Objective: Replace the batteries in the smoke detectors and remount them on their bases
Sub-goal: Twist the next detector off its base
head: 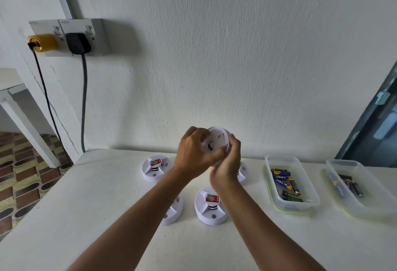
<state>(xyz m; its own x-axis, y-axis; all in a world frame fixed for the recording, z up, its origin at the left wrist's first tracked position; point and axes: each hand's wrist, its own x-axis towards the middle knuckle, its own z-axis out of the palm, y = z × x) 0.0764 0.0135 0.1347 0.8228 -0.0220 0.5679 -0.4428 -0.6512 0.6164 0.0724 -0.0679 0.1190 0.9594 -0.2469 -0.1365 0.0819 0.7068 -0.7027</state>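
Nearest, two bare forearms reaching up from the bottom edge over a white table (pixel 64 217)
Under and beside them, four white smoke detectors: front left detector (pixel 171 212) half hidden by the left forearm, front right detector (pixel 211 206) with a red label showing, back left detector (pixel 155 168) also red-labelled, back right detector (pixel 242 173) mostly hidden behind the right wrist
Off to the right, a clear tray of batteries (pixel 291 182), then a second clear tray (pixel 356 187) holding a few more cells
Above the table, held against the wall backdrop: raised detector (pixel 216 142), gripped by both hands; left hand (pixel 193 152) with fingers curled round its left rim, right hand (pixel 228 163) with fingers wrapped round its right and lower edge
Farthest, a double wall socket (pixel 71 36) with a yellow plug and a black plug, cables hanging down
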